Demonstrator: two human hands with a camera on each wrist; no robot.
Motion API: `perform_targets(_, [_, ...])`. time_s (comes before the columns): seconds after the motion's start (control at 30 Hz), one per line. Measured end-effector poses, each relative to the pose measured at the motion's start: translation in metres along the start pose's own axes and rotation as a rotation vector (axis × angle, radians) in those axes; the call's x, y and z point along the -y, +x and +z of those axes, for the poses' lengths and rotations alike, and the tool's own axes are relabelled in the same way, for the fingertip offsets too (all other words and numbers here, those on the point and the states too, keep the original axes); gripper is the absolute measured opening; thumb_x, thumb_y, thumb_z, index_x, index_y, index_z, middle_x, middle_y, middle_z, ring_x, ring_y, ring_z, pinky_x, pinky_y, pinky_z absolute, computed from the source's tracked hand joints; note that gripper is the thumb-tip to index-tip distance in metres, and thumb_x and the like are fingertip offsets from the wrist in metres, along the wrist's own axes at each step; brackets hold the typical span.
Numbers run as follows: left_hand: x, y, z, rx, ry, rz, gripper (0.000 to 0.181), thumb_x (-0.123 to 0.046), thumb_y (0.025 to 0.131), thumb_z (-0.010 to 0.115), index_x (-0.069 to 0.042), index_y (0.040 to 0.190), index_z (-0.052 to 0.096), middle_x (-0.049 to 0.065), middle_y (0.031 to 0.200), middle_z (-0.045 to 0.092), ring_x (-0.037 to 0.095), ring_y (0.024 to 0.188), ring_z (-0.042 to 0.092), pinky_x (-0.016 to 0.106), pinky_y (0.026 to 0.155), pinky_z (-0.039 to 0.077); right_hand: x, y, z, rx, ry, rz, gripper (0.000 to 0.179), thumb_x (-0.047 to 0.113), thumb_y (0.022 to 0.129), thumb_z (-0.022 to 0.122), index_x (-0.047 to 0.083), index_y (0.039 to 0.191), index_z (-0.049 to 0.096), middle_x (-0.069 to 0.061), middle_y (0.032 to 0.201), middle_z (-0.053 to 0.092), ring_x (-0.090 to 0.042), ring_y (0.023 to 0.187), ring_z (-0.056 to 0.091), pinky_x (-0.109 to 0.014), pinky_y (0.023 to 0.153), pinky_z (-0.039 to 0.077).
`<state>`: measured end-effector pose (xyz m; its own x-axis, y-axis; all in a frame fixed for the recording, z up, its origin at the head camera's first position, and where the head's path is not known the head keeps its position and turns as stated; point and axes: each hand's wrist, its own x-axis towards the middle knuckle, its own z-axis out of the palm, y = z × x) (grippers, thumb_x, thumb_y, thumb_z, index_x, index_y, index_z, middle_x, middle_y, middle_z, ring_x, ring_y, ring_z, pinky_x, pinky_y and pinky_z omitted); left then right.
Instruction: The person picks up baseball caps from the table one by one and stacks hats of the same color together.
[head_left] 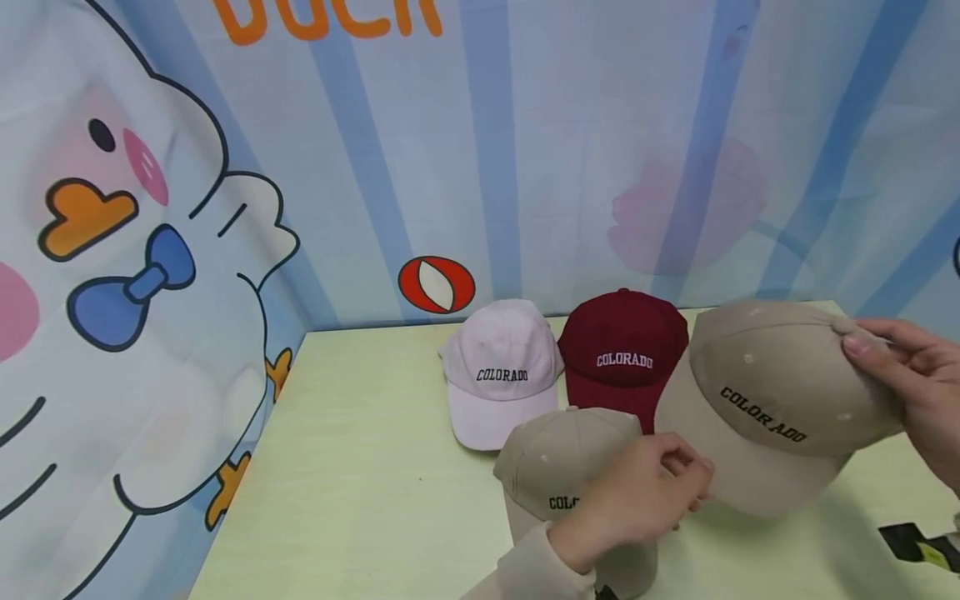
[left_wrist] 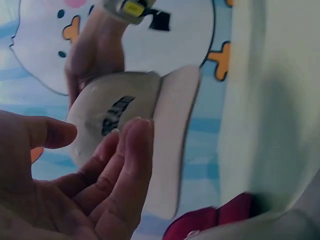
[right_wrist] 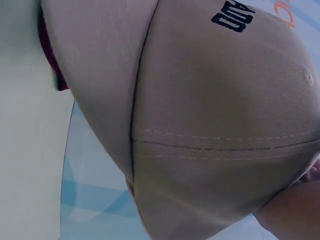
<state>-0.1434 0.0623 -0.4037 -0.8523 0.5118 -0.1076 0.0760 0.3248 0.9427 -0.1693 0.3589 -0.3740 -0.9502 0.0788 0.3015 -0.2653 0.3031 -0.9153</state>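
Note:
At the right of the head view, a beige cap (head_left: 795, 367) lettered COLORADO hangs above the table, brim toward the lower left. My right hand (head_left: 930, 379) grips its crown near the top button, thumb on the outside; most of that hand is hidden behind the cap in the right wrist view. A second beige cap (head_left: 562, 450) lies on the table. My left hand (head_left: 637, 492) is over it, covering part of its lettering. In the left wrist view the left hand's fingers (left_wrist: 132, 155) are loosely bent and hold nothing, with the raised cap beyond them.
A pale pink cap (head_left: 502, 421) and a dark red cap (head_left: 622, 329) sit side by side at the back of the light yellow table (head_left: 360, 467). Behind and to the left stands a backdrop (head_left: 420, 167) with blue stripes and a cartoon duck.

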Motion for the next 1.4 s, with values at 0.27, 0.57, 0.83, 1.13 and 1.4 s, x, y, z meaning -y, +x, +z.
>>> perform_targets(0.27, [-0.005,-0.002,-0.031,-0.118,-0.086,0.153,0.015,-0.023,0.103,0.061,-0.013,0.102,0.072,-0.009,0.079,0.073,-0.003,0.066,0.065,0.017,0.059,0.053,0.016,-0.004,0.019,0.054,-0.087,0.010,0.032,0.008,0.108,0.053,0.030,0.127,0.063,0.025,0.101,0.071,0.007,0.088,0.067,-0.012,0.071,0.052])
perform_targets(0.57, [-0.006,-0.004,-0.046,-0.305,-0.071,0.327,0.016,-0.026,0.102,0.062,-0.015,0.109,0.070,-0.003,0.096,0.072,-0.004,0.085,0.063,0.019,0.076,0.055,0.033,-0.011,0.035,0.174,-0.231,0.044,0.029,0.019,0.109,0.053,0.018,0.137,0.060,0.024,0.121,0.061,0.003,0.097,0.065,-0.019,0.074,0.054])
perform_targets(0.83, [-0.012,-0.007,-0.067,-0.383,0.117,0.567,0.027,-0.024,0.105,0.054,-0.010,0.127,0.061,0.005,0.123,0.062,0.013,0.110,0.059,0.028,0.093,0.054,0.046,-0.014,0.053,0.326,-0.156,0.010,0.030,0.011,0.109,0.052,0.012,0.137,0.061,0.010,0.117,0.074,-0.013,0.095,0.072,-0.028,0.074,0.058])
perform_targets(1.13, [-0.013,-0.012,-0.093,-0.262,0.282,0.580,0.032,-0.034,0.107,0.054,-0.015,0.132,0.059,-0.002,0.135,0.058,0.010,0.131,0.051,0.032,0.115,0.043,0.059,-0.016,0.078,0.537,-0.026,-0.083,0.030,0.003,0.107,0.049,0.009,0.133,0.062,-0.003,0.113,0.076,-0.019,0.091,0.073,-0.032,0.074,0.058])
perform_targets(1.4, [-0.007,-0.019,-0.105,-0.119,0.300,0.496,0.022,-0.040,0.105,0.058,-0.021,0.104,0.068,-0.010,0.094,0.067,0.001,0.088,0.059,0.020,0.083,0.052,0.066,-0.018,0.105,0.644,0.095,-0.096,0.028,0.000,0.107,0.048,0.009,0.129,0.063,-0.005,0.118,0.073,-0.019,0.097,0.071,-0.032,0.078,0.058])
